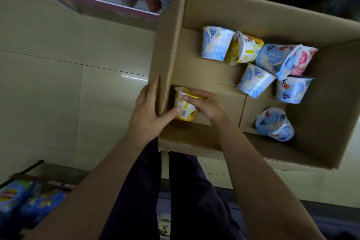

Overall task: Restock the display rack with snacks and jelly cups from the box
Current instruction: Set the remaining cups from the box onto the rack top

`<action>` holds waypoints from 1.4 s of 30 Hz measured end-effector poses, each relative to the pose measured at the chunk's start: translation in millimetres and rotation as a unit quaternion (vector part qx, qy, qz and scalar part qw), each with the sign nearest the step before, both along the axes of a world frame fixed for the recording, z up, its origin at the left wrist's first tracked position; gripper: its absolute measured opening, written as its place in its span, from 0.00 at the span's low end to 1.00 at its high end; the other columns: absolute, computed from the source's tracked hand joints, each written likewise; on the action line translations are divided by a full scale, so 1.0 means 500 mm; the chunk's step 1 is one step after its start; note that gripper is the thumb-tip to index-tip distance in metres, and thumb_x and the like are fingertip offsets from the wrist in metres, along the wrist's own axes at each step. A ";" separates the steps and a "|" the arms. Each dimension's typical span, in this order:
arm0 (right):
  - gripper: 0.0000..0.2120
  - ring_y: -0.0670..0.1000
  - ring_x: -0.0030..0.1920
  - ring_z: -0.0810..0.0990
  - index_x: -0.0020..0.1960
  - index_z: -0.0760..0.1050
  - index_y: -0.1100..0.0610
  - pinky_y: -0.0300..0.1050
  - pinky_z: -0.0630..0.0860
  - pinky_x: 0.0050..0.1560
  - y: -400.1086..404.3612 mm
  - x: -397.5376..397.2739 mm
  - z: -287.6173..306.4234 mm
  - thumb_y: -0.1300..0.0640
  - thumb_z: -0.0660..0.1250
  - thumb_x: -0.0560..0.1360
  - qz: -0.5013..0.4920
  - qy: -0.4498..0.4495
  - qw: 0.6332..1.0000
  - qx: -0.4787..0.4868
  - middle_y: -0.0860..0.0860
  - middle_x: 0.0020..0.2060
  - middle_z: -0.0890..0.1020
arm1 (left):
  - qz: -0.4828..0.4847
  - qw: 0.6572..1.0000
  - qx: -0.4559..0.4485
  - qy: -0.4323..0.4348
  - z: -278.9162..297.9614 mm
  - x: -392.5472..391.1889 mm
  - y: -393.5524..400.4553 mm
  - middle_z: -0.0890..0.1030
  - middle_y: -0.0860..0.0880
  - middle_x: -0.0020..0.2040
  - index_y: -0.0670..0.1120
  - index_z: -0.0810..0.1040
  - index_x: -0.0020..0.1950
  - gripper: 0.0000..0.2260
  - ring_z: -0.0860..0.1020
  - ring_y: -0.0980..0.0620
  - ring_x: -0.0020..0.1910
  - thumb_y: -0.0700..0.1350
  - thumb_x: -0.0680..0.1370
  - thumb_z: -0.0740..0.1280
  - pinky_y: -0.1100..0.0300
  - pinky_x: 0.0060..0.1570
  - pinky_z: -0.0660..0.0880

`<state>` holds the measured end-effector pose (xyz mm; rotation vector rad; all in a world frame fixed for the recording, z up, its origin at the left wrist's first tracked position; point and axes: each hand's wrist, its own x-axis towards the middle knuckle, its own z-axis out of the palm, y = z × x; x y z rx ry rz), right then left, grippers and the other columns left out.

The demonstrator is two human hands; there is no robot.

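An open cardboard box (224,11) sits on the floor in front of me. In its near left corner stands a yellow jelly cup (184,110). My right hand (208,104) grips this cup from the right, fingers curled over its rim. My left hand (148,109) clasps the box's left wall, fingers outside and thumb inside, the thumb tip touching the cup. Several more jelly cups lie loose in the box: blue ones (215,44), a yellow one (243,48), a pink one (298,60) and a blue one alone near the front (274,124).
The pink-edged display rack (109,4) holding snack packs stands at the upper left. Blue snack bags (23,200) fill a low shelf at the lower left. Glossy tile floor (58,84) lies between them. My dark trousers (175,200) are below the box.
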<state>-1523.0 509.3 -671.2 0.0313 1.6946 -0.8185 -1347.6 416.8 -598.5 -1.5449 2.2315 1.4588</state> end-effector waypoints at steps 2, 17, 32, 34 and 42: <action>0.24 0.46 0.49 0.85 0.59 0.82 0.53 0.45 0.80 0.56 0.006 -0.025 0.039 0.50 0.81 0.65 -0.051 0.001 0.998 -0.024 0.48 0.50 0.86 | 0.028 0.996 -0.085 0.019 0.033 -0.026 0.004 0.58 0.48 0.78 0.52 0.58 0.79 0.42 0.58 0.50 0.77 0.65 0.69 0.68 0.54 0.73 0.61; 0.30 0.53 0.63 0.79 0.73 0.67 0.52 0.53 0.75 0.66 0.026 -0.176 0.113 0.38 0.65 0.76 -0.131 -0.020 0.979 -0.153 0.54 0.64 0.79 | 0.273 0.883 0.366 0.111 0.010 -0.261 0.024 0.86 0.52 0.51 0.52 0.80 0.60 0.21 0.85 0.54 0.50 0.59 0.71 0.74 0.54 0.50 0.79; 0.29 0.57 0.55 0.84 0.59 0.79 0.55 0.58 0.81 0.57 -0.119 -0.169 -0.120 0.44 0.80 0.62 -0.206 0.020 0.975 -0.080 0.54 0.53 0.85 | 0.414 0.820 0.387 0.077 -0.104 -0.257 0.022 0.85 0.56 0.53 0.56 0.78 0.61 0.20 0.82 0.57 0.55 0.62 0.72 0.72 0.54 0.58 0.76; 0.31 0.55 0.54 0.84 0.58 0.79 0.54 0.57 0.81 0.57 -0.124 -0.169 -0.121 0.44 0.81 0.59 -0.206 0.023 0.976 -0.069 0.53 0.52 0.85 | 0.410 0.819 0.394 0.080 -0.102 -0.255 0.020 0.86 0.56 0.52 0.56 0.78 0.60 0.19 0.82 0.57 0.54 0.61 0.73 0.72 0.54 0.57 0.76; 0.32 0.55 0.54 0.83 0.60 0.77 0.63 0.52 0.81 0.56 -0.118 -0.185 -0.100 0.48 0.81 0.63 -0.235 0.011 0.970 -0.058 0.56 0.55 0.83 | 0.400 0.824 0.391 0.092 -0.073 -0.256 0.015 0.86 0.55 0.52 0.55 0.78 0.61 0.20 0.83 0.57 0.53 0.61 0.73 0.72 0.54 0.56 0.76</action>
